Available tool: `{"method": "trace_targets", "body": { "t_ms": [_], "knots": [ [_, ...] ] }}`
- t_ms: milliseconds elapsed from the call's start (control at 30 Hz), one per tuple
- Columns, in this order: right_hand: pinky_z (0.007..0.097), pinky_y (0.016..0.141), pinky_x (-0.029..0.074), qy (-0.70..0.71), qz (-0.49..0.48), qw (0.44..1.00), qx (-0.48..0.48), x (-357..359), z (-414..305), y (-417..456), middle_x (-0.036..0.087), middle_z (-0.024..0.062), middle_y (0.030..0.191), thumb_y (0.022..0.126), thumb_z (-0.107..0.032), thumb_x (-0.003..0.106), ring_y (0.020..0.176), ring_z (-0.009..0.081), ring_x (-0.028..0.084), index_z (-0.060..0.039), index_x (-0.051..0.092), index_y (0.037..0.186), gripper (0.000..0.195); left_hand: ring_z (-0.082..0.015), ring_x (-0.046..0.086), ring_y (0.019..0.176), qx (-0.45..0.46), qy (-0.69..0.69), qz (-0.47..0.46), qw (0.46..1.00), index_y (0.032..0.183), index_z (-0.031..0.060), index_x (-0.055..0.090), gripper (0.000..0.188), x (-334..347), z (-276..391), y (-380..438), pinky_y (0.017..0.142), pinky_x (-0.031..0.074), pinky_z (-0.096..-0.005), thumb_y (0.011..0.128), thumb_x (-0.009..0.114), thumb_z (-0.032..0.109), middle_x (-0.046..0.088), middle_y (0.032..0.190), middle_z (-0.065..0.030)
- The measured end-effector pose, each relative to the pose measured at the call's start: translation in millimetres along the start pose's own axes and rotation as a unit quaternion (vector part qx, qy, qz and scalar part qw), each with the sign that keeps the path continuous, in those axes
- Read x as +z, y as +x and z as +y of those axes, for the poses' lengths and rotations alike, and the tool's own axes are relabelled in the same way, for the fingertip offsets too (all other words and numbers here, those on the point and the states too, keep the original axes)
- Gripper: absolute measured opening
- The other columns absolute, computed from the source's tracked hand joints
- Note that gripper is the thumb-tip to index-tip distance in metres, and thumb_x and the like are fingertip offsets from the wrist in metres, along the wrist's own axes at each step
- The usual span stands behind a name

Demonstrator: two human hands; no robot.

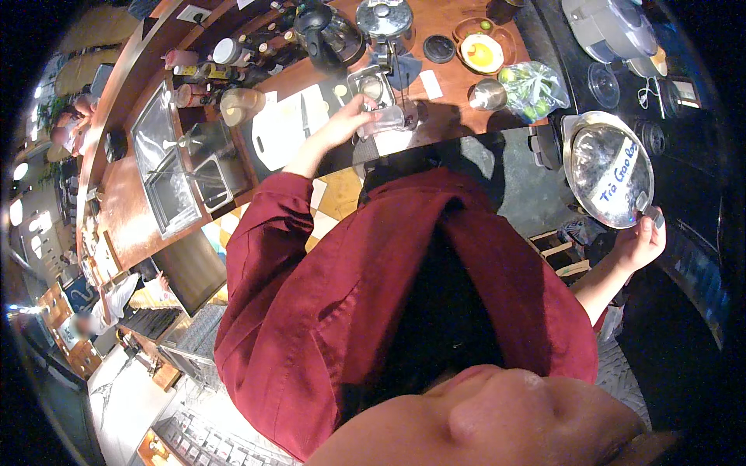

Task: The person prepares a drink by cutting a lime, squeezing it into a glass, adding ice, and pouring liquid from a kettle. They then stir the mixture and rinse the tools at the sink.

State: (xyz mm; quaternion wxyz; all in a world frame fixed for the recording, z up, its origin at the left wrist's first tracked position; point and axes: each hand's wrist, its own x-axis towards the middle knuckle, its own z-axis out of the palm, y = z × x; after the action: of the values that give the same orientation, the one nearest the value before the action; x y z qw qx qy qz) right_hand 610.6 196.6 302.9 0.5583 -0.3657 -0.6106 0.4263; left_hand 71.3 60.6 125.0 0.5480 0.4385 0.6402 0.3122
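Observation:
My left hand (356, 116) grips a clear plastic cup (389, 119) over the near edge of the wooden counter. Just beyond it sits a small metal container (367, 84), partly hidden by my fingers. Off to the right, my right hand (640, 244) has its fingers around a grey handle (653, 215) at the rim of a round, shiny metal lid (609, 175). A white strip with handwriting is stuck across that lid. Whether the lid is raised from the vessel beneath cannot be told.
A white cutting board (277, 143) with a knife (305, 116) lies left of my left hand, near a sink (213, 175). Behind stand a black kettle (326, 41) and bottles. A bag of green limes (533, 93) and a metal cup (488, 95) are to the right. People are far left.

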Motion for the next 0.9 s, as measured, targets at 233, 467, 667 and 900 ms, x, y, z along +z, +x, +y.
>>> {"method": "trace_targets", "body": {
  "t_ms": [233, 467, 667, 900],
  "knots": [
    [0.0246, 0.067, 0.044, 0.027, -0.013, 0.999, -0.016, 10, -1, 10, 0.059, 0.0058, 0.081, 0.084, -0.008, 0.064, 0.07, 0.0121, 0.055, 0.0046, 0.059, 0.086, 0.014, -0.0078, 0.053, 0.06, -0.181, -0.215, -0.017, 0.96, 0.111, 0.0065, 0.053, 0.038, -1, 23, 0, 0.052, 0.038, -0.0219, 0.091, 0.051, 0.038, 0.06, 0.071, -0.0031],
    [0.0242, 0.065, 0.043, 0.033, -0.033, 0.998, -0.038, 24, -13, 6, 0.055, 0.0039, 0.079, 0.084, -0.011, 0.064, 0.07, 0.012, 0.052, 0.0028, 0.057, 0.082, 0.016, -0.0036, 0.054, 0.073, -0.102, -0.306, -0.069, 0.944, 0.118, 0.0054, 0.052, 0.035, 0, 21, -31, 0.059, 0.038, -0.0172, 0.093, 0.054, 0.03, 0.062, 0.088, -0.0018],
    [0.0233, 0.062, 0.043, 0.045, 0.054, 0.997, -0.04, 72, -46, 0, 0.053, 0.0023, 0.075, 0.084, -0.011, 0.065, 0.062, 0.0108, 0.049, 0.004, 0.056, 0.082, 0.017, -0.0145, 0.053, 0.11, 0.078, -0.288, -0.042, 0.954, 0.125, 0.0015, 0.046, 0.053, 14, 45, -57, 0.095, 0.041, -0.0283, 0.08, 0.07, 0.014, 0.058, 0.116, -0.0058],
    [0.0232, 0.069, 0.045, -0.005, -0.034, 0.997, -0.072, 118, -112, 14, 0.061, 0.0054, 0.089, 0.086, -0.01, 0.064, 0.075, 0.0108, 0.056, 0.0049, 0.059, 0.102, 0.022, -0.023, 0.061, 0.087, 0.425, 0.054, 0.227, 0.875, 0.111, 0.0062, 0.055, 0.059, 34, 142, -66, 0.076, 0.05, -0.0315, 0.061, 0.083, 0.02, 0.062, 0.096, -0.0081]
  ]
}}
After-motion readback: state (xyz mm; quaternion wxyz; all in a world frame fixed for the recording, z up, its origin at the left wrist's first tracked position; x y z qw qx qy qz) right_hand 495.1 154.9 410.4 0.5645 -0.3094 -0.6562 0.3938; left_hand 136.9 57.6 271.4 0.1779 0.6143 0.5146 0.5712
